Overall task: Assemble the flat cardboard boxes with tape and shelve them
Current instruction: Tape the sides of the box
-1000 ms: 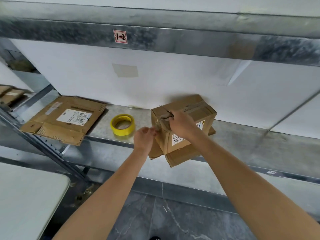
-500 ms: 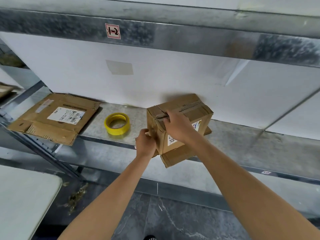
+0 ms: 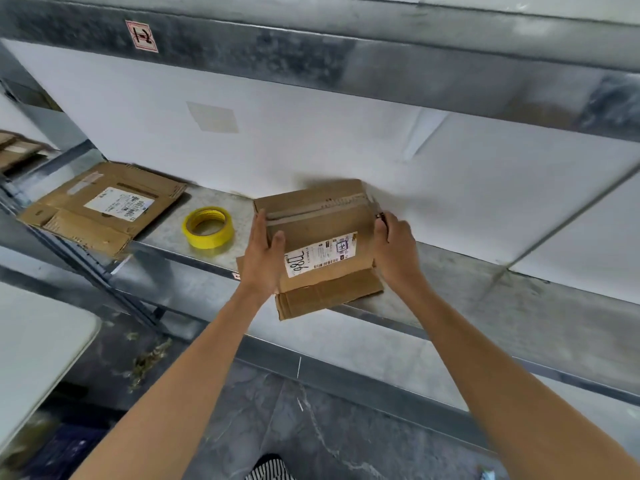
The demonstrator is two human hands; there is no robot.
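So I'm at the step between taping and shelving: the box (image 3: 311,209) stands on the metal shelf (image 3: 485,292), close to the white back wall, and I have it clasped from both sides. My left hand (image 3: 261,254) holds its left front corner, thumb laid on the front face beside the label (image 3: 320,254), fingers up along the side. My right hand (image 3: 394,251) is wrapped round the right edge; something small and dark (image 3: 381,215) shows at its fingertips, and I cannot tell what it is.

A taped seam runs across the closed top, so nothing inside the box can be seen. At the bottom a loose flap (image 3: 329,292) sticks out toward me over the shelf edge, so I judge the underside is not finished. Next I would need to tip the box, fold that flap in and reach for the yellow tape roll (image 3: 207,240) lying just left of it. Farther left lies a flat cardboard box (image 3: 104,206), not yet assembled.
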